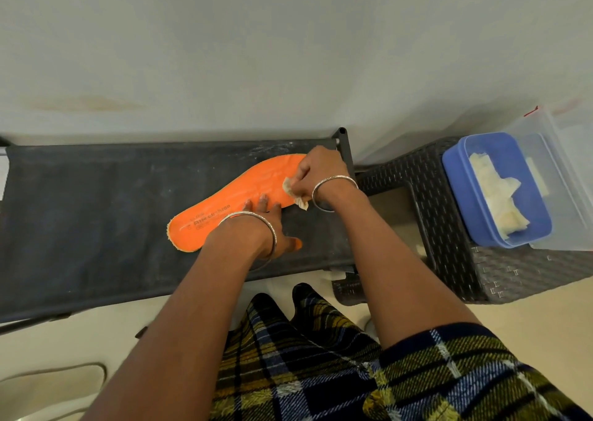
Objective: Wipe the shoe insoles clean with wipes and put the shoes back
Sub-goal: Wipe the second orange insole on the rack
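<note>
Pins the orange insole [237, 195] flat to the dark fabric shelf [80, 212] with the left hand [266, 224], fingers straight and pressing across the middle. Pinches a crumpled wipe [295, 192] in the right hand [317, 170], fingers curled round it, at the near edge toward the toe end.

Best to keep the holding pressure close to the stroke, to stop the thin foam sliding or buckling. Best also to rub along the length in overlapping passes and to refold the wipe once a face looks soiled. Then worth shifting the left hand to reach the printed heel part under and beside it.

Looks dusty and streaked, this shelf cloth, so wise to lift the cleaned face clear of it. To the right, on a dark woven stool [449, 234], a blue tub [455, 183] of spare wipes beside a clear container [561, 150]. Behind, a pale wall [288, 51]; below, a cream floor [80, 340]. No shoes in view.
</note>
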Motion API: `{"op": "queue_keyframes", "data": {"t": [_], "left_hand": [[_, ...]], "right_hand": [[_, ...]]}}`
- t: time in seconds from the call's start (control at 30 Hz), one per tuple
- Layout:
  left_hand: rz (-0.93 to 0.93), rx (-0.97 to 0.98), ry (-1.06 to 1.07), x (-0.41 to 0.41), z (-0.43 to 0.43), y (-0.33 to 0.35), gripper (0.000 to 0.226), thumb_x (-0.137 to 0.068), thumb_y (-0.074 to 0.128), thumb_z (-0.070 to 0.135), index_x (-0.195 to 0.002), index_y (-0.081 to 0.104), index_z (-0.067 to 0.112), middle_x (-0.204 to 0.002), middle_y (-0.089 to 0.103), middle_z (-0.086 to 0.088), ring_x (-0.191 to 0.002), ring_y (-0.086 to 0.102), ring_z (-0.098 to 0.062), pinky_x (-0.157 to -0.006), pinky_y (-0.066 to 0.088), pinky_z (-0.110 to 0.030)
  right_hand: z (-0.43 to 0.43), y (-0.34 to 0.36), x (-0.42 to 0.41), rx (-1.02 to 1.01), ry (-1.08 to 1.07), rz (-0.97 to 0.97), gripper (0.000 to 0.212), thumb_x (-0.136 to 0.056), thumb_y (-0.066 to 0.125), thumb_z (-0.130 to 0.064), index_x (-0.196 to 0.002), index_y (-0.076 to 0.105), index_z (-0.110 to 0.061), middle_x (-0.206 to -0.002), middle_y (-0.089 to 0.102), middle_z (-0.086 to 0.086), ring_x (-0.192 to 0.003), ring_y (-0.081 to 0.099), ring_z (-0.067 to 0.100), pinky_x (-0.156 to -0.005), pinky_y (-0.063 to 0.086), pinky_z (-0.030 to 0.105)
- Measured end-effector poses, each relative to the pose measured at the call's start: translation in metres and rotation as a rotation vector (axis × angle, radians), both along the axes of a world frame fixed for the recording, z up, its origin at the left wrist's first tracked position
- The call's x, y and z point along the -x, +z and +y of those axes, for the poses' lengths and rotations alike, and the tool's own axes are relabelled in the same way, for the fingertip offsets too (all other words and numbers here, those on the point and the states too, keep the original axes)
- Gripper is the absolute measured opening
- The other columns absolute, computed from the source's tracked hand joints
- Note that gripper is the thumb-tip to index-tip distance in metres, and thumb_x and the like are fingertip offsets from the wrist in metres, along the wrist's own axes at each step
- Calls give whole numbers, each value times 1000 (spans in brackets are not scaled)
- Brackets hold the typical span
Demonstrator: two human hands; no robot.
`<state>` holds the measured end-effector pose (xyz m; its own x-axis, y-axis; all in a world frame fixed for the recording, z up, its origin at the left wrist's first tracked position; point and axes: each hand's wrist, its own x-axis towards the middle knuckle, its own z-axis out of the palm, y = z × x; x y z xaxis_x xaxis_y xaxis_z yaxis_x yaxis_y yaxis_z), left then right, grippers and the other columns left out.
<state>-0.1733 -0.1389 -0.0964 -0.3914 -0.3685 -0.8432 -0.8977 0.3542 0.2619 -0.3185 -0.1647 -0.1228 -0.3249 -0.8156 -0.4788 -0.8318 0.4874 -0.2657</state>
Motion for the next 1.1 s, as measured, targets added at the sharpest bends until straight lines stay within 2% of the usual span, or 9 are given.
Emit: {"op": "queue_keyframes", "data": {"t": [0.07,0.13,0.23,0.3,0.47,0.63,0.83,1.0,1.1], "left_hand": [[2,-3,0,-1,0,-1,86,-96,43,54,-154,-10,20,-160,-21,-4,-148,-14,-32,-119,6,-49],[-3,4,-6,-1,0,-2,86,-96,43,55,-154,-10,20,-160,-21,-4,-148,-13,-32,-119,6,-49],[-3,2,-4,0,0,-3,87,-96,44,55,-154,-10,20,-160,-21,-4,-148,-13,-32,-120,6,-49],[0,5,3,1,1,-2,86,-96,44,54,-154,-10,21,-160,-21,-4,-148,-14,-32,-119,5,-49],[5,-3,-1,-2,2,-2,88,-96,45,54,-154,-11,20,-160,-23,-3,-148,-15,-32,-119,6,-49],[7,-3,9,-2,2,-4,89,-95,47,53,-154,-12,21,-160,-23,-3,-147,-16,-31,-120,5,-50],[-8,-11,-21,-4,2,-4,89,-95,46,55,-153,-13,21,-159,-25,-3,-147,-16,-32,-120,6,-50],[-17,-14,-52,-6,3,-6,92,-93,46,59,-153,-15,25,-158,-28,-3,-146,-20,-31,-120,4,-51],[-11,-18,-46,-6,2,-6,92,-94,47,58,-153,-15,24,-158,-28,-3,-147,-19,-31,-120,6,-52]], "right_hand": [[-2,-1,3,151,-66,111,13,-84,69,-21,-89,77,-13,-94,75,4,-95,67,24,-85,56,35],[-2,-1,6,233,-82,117,9,-85,69,-15,-86,78,-15,-93,75,3,-96,67,23,-87,55,35],[2,1,6,106,59,-70,7,-75,78,-12,-74,79,-19,-77,74,-5,-71,67,9,-78,57,28],[5,3,1,39,130,-123,6,-72,81,-13,-73,79,-19,-74,73,-6,-65,64,4,-75,57,26],[0,0,5,260,-45,28,6,-80,73,-14,-78,79,-16,-87,76,-1,-87,70,18,-85,56,31],[5,7,0,-37,158,-144,6,-70,82,-12,-74,80,-17,-74,75,-2,-67,69,8,-68,57,25],[1,2,5,234,-53,25,8,-81,71,-14,-78,78,-15,-85,76,2,-83,70,18,-79,54,26],[2,9,-3,-29,116,-78,5,-72,80,-13,-73,80,-17,-79,75,-1,-76,71,15,-80,60,33],[-1,6,-1,91,23,24,7,-79,74,-19,-81,79,-14,-86,76,3,-87,70,22,-84,58,34]]}}
